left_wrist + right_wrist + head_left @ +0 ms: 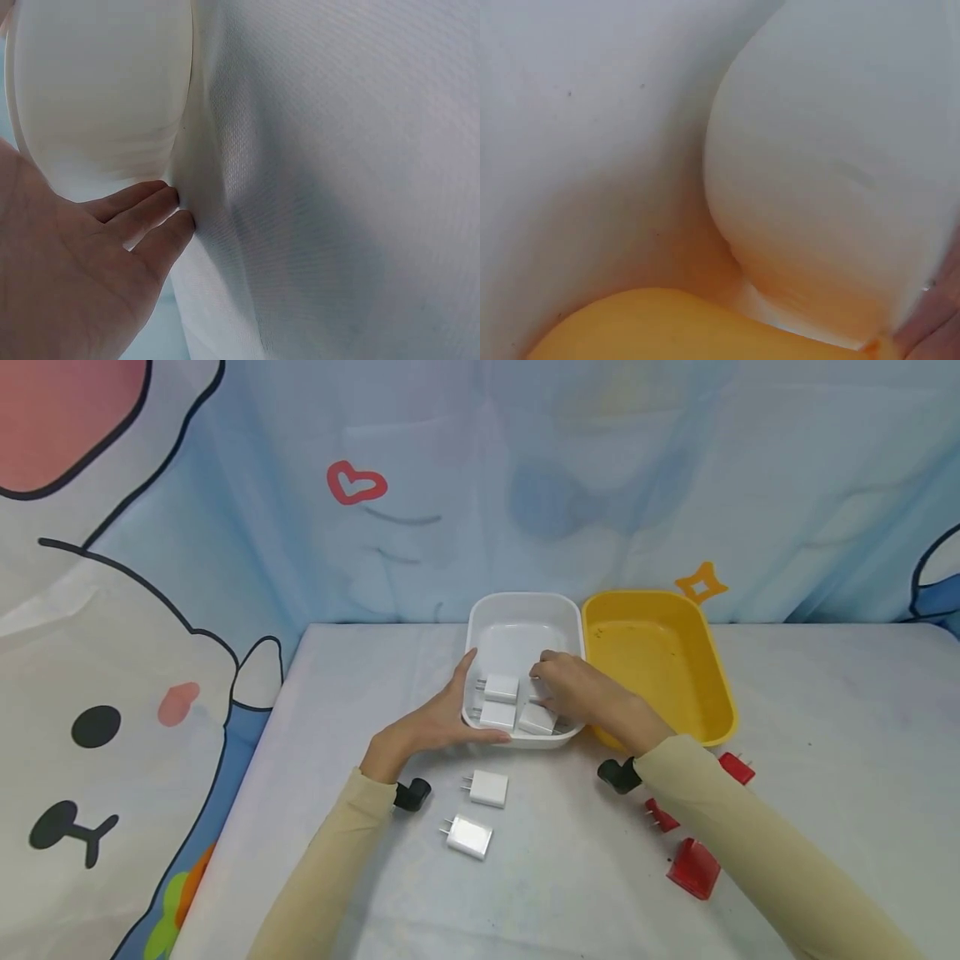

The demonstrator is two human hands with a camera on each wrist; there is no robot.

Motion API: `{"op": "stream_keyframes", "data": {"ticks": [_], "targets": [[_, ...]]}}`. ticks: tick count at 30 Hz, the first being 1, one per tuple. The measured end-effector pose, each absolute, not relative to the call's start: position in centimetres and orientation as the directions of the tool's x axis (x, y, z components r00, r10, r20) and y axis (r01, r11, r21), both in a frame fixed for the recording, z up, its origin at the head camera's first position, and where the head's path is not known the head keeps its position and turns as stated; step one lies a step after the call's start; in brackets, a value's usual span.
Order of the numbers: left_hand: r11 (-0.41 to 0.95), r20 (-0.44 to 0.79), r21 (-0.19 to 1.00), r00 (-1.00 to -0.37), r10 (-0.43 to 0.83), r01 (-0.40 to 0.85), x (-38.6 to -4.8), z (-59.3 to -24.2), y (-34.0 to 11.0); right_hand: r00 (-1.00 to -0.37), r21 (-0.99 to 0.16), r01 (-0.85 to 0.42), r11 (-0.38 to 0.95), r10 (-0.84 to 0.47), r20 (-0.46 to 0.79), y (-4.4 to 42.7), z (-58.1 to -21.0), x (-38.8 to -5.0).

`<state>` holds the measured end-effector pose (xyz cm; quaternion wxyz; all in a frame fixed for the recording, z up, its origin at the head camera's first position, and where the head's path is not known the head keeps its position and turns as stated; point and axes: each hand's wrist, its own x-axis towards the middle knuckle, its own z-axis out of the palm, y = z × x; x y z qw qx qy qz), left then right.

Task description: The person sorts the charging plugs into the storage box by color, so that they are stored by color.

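My left hand lies against the near left corner of the white tray, thumb along the front rim. In the left wrist view its fingers stretch fairly straight beside the tray's outer wall. Over the tray, my right hand has curled fingers and pinches a white charger plug, mostly hidden under it; small prongs peek out. Beside it in the tray sit a white charger, a second charger and a tilted charger. The right wrist view shows mainly the tray's outer wall.
A yellow tray stands right of the white one, touching or nearly so. On the cloth in front lie two white chargers. Red plugs lie near the right forearm. A printed curtain hangs behind.
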<state>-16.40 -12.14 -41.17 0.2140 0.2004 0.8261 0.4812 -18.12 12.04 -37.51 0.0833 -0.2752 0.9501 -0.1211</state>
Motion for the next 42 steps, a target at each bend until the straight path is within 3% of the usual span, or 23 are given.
{"op": "stream_keyframes", "data": {"ticks": [9, 13, 19, 26, 34, 42], "targets": [[0.438, -0.139, 0.886, -0.815, 0.562, 0.151, -16.4, -41.2, -12.1, -0.805, -0.337, -0.587, 0.736, -0.573, 0.151, 11.0, -32.9, -13.3], [0.411, -0.105, 0.893, -0.804, 0.586, 0.183, -16.5, -41.2, -12.2, -0.728, -0.379, -0.683, 0.625, -0.623, 0.285, 9.5, -30.8, -9.8], [0.483, -0.170, 0.861, -0.803, 0.572, 0.162, -16.5, -41.1, -12.5, -0.630, -0.395, -0.775, 0.493, -0.646, 0.431, 7.9, -29.6, -6.2], [0.445, -0.091, 0.861, -0.783, 0.615, 0.249, -16.9, -41.5, -12.8, -0.650, -0.469, -0.747, 0.471, -0.665, 0.367, 6.6, -31.2, -4.0], [0.434, -0.105, 0.881, -0.819, 0.565, 0.187, -16.5, -41.7, -12.0, -0.697, -0.550, -0.659, 0.514, -0.692, 0.188, 5.2, -35.9, -2.7], [0.444, -0.122, 0.881, -0.828, 0.548, 0.164, -16.5, -41.5, -12.1, -0.710, -0.509, -0.652, 0.562, -0.688, 0.148, 4.4, -39.8, -2.4]]}}
